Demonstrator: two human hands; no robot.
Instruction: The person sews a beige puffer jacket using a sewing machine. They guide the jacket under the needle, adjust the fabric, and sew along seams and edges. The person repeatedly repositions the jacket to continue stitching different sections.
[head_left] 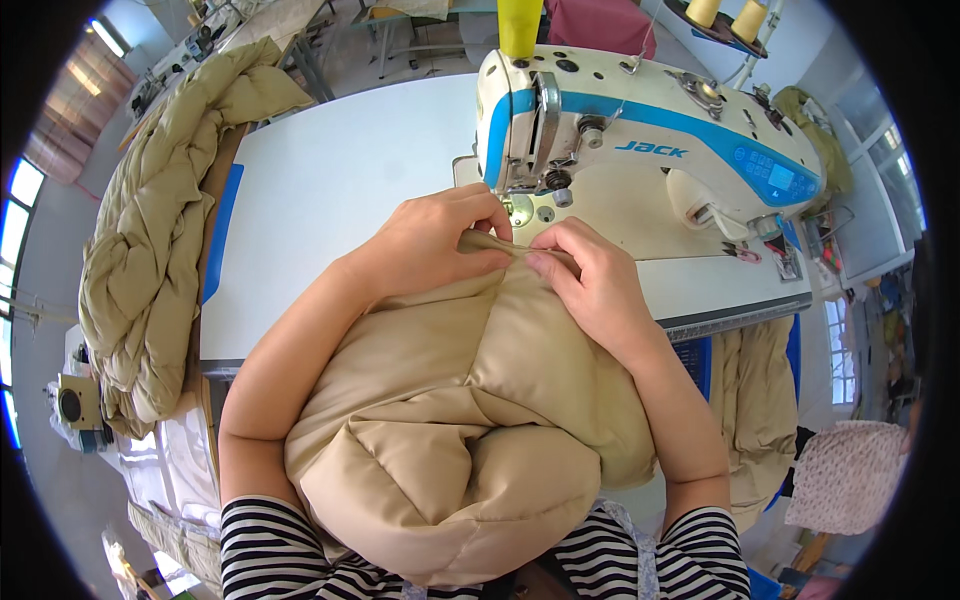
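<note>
A puffy beige padded garment [410, 345] lies bunched over the table's front edge and against my body. Its far edge is pinched between the fingers of my left hand [440, 232] and my right hand [590, 275], a short way apart on either side of a seam. Both hands are closed on the cloth, just in front of the needle area of a white and blue sewing machine [640, 120]. The machine's needle and presser foot are partly hidden behind my left fingers and the machine head.
More beige padded pieces [160, 220] are heaped along the left side, and another beige piece [755, 410] hangs at the right. Small scissors [740, 252] rest on the white table [330, 170] beside the machine's base. Yellow thread cones [748, 20] stand at the upper right.
</note>
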